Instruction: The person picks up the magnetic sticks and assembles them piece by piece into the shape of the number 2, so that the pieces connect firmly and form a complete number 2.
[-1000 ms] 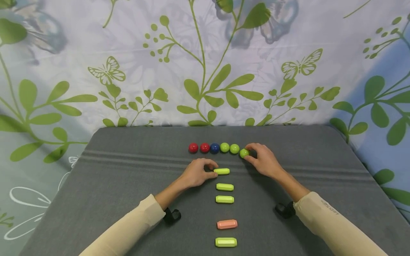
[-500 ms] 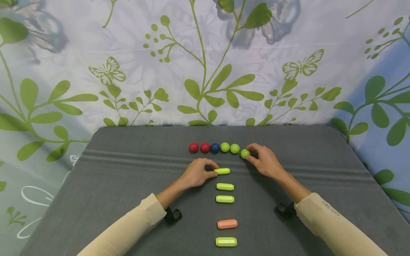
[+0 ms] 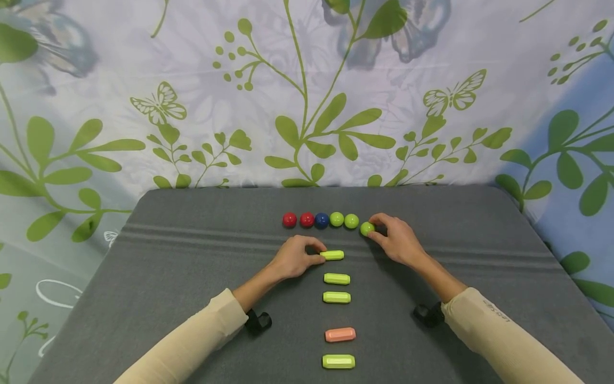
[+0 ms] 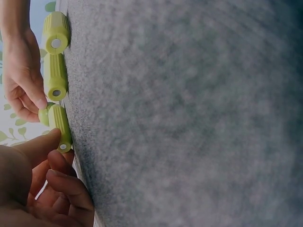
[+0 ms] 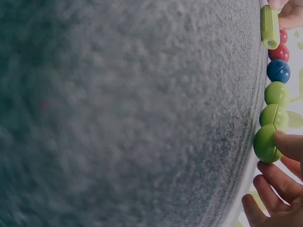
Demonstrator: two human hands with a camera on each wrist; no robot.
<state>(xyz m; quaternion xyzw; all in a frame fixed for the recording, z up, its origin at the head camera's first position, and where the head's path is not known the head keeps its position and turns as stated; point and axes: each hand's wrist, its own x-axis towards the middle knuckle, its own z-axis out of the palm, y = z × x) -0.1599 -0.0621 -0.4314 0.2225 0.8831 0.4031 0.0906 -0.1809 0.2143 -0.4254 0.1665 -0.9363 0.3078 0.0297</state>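
My left hand (image 3: 296,258) pinches the left end of a yellow-green ribbed rod (image 3: 334,255) lying on the grey table; its white-dotted end shows in the left wrist view, near the thumb. At the right end of a ball row, my right hand (image 3: 397,238) holds a green ball (image 3: 367,229) between thumb and fingers. In the right wrist view the thumb lies on that green ball (image 5: 266,144). The row continues leftward with two green balls, one of them this near one (image 3: 352,221), a blue ball (image 3: 322,221) and two red balls, one at the far left (image 3: 289,220).
Below the held rod, a column runs toward me: two yellow-green rods, the upper one (image 3: 337,279) nearest it, an orange rod (image 3: 340,334) and another yellow-green rod (image 3: 338,361). A patterned cloth (image 3: 211,96) hangs behind the grey table (image 3: 192,277). Black straps circle both wrists.
Both hands stay on the same rod and ball, with almost no movement. The whole head view has shifted very slightly.
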